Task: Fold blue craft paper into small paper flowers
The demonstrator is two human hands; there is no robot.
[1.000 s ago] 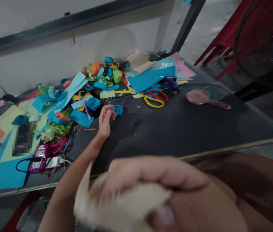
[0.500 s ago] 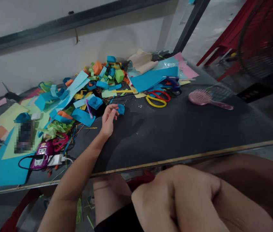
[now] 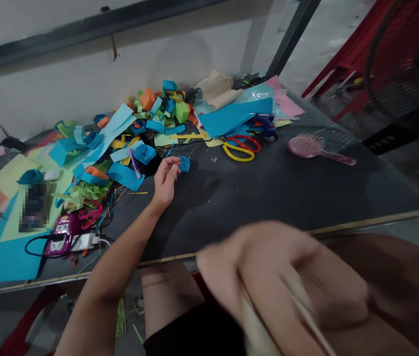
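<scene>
Above the dark table, my left hand (image 3: 164,184) has its fingers bent and closed at the edge of a small blue paper piece (image 3: 184,164), whose near side is hidden behind the fingertips. My right hand (image 3: 279,277) looms large and blurred close to the camera, over the table's front edge and my lap. Its fingers look curled, but smearing hides whether anything is in them. Just left of my left hand are a blue folded paper box (image 3: 145,154) and a purple stick (image 3: 134,163).
Folded paper shapes (image 3: 153,110) pile up by the wall. Red-and-yellow-handled scissors (image 3: 239,148) and a pink hairbrush (image 3: 308,146) lie to the right. A phone (image 3: 34,207), purple power strip (image 3: 61,234) and white charger (image 3: 83,242) sit left. A fan (image 3: 409,74) stands right.
My right hand has risen from my lap toward the table edge and turned. My left hand stays at the same place with the blue paper piece. The view has shifted slightly.
</scene>
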